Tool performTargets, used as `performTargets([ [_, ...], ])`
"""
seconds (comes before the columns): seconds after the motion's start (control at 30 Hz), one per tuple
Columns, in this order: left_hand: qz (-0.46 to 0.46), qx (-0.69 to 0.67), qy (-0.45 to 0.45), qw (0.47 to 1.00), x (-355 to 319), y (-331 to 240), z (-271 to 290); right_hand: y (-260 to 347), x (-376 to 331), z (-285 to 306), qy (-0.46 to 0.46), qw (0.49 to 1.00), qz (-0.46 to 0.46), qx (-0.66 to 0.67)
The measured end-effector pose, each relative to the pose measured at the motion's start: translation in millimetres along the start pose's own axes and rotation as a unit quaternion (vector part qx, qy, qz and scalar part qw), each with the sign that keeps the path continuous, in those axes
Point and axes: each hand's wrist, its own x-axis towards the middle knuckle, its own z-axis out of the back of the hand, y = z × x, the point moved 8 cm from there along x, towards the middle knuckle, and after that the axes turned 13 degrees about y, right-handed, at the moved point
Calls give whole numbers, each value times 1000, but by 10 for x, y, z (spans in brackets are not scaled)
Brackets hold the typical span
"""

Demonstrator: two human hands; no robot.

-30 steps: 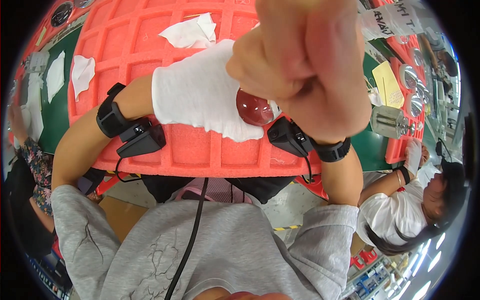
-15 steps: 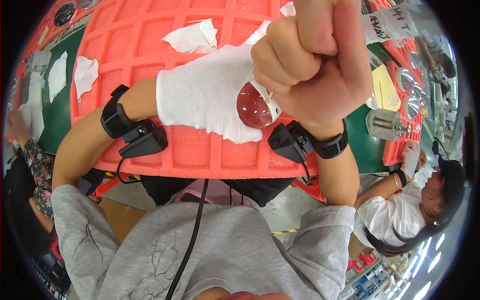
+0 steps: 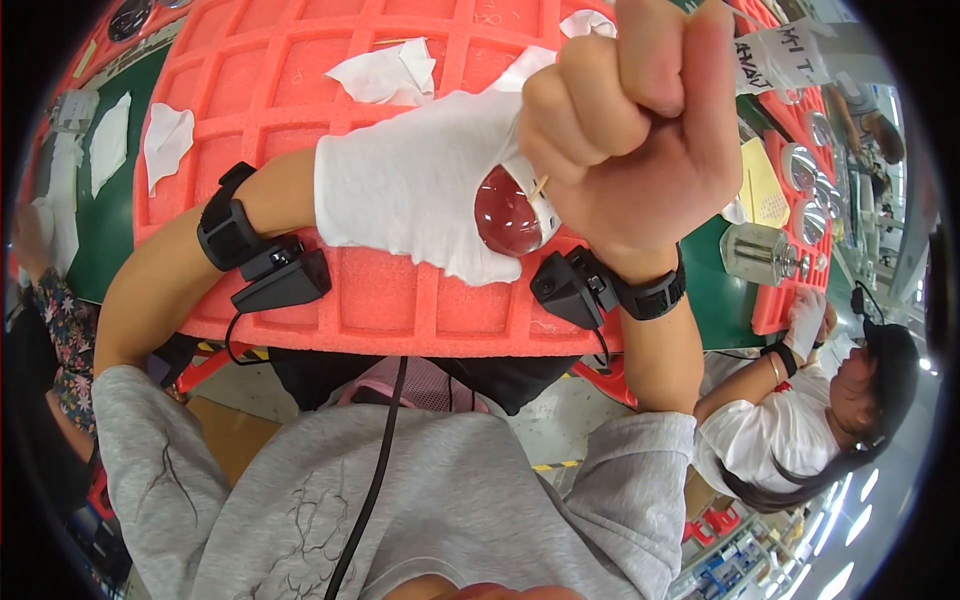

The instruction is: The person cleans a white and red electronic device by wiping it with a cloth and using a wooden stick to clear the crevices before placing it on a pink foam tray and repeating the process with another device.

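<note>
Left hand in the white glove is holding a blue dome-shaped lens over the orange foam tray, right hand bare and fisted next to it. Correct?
Not quite: the dome-shaped lens is red, not blue, as the head view shows. The rest holds: the gloved left hand holds it over the orange foam tray, and the bare right hand is fisted right beside it.

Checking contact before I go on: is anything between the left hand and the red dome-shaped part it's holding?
Yes. A white cloth covers the left hand, lying between it and the red dome-shaped part. The bare right hand is fisted just above the part, pinching a thin stick against it.
</note>
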Motion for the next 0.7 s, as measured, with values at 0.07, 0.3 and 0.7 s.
performTargets([
  [0.07,-30,-9,-27,999,-10,-36,18,50,-76,28,-89,993,27,-77],
  [0.3,31,-26,51,998,21,-35,-48,168,-32,-6,196,953,-114,-199],
  [0.7,-12,-14,31,999,-18,-55,-31,74,-114,37,180,954,-171,-171],
])
